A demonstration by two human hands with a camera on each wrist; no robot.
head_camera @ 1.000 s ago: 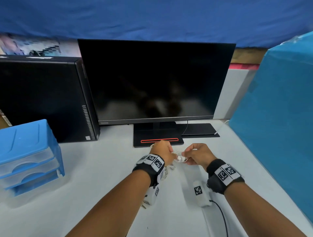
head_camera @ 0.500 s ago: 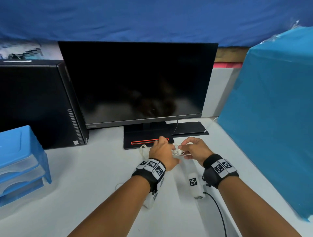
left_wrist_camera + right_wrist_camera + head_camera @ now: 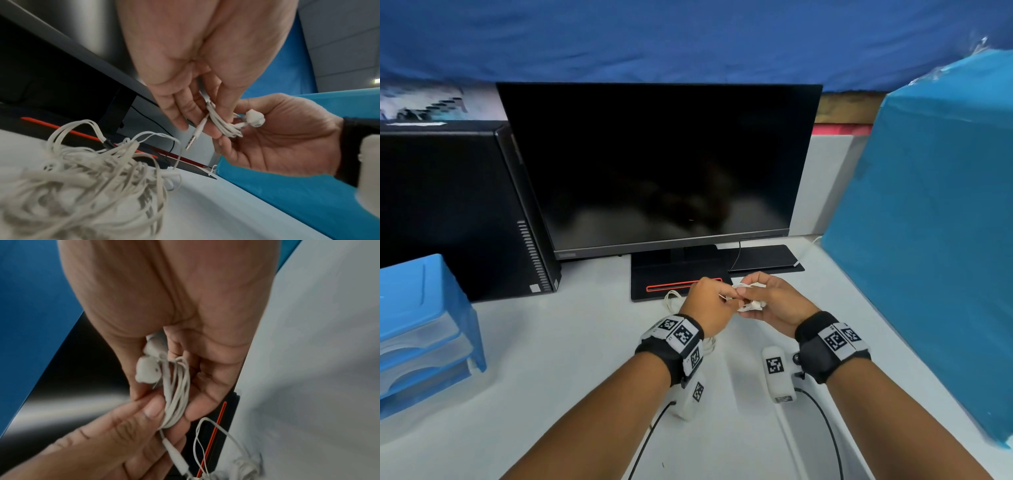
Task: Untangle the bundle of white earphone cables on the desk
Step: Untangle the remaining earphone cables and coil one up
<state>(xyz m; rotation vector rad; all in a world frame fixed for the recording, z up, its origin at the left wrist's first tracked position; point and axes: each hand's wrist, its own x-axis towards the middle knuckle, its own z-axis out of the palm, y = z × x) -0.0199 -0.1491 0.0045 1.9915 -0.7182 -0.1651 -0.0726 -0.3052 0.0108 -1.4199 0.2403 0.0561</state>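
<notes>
1. Two hands are seen close together above the white surface (image 3: 571, 346), just in front of the monitor stand (image 3: 674, 274).
2. One small coiled earphone set (image 3: 224, 125) is held between them, lifted clear of the surface.
3. The left hand (image 3: 705, 301) is closed on that coil: the strands are pinched between thumb and fingers (image 3: 180, 113), and one metal jack plug (image 3: 193, 138) is seen hanging below the grip.
4. The right hand (image 3: 774, 301) is also closed on the coil, its fingers curled under the strands, with the earbuds (image 3: 255, 118) lying against the palm; two buds (image 3: 150, 368) appear bunched together in the right wrist view, though blur makes the count uncertain.
5. One larger tangled bundle of white cables (image 3: 88, 183) is left lying on the surface below and to the left of the left hand; the number of earphone sets in it cannot be told. A loop of it (image 3: 671, 298) is visible beside the left hand in the head view.
6. One dark monitor (image 3: 654, 164) and one black computer tower (image 3: 458, 212) are stood behind the hands.
7. One blue drawer unit (image 3: 421, 322) is placed at the left edge, with two clear drawers visible.
8. One large blue-covered block (image 3: 935, 233) is set at the right.
9. Two marker-tagged wrist straps are worn, one per wrist.
</notes>
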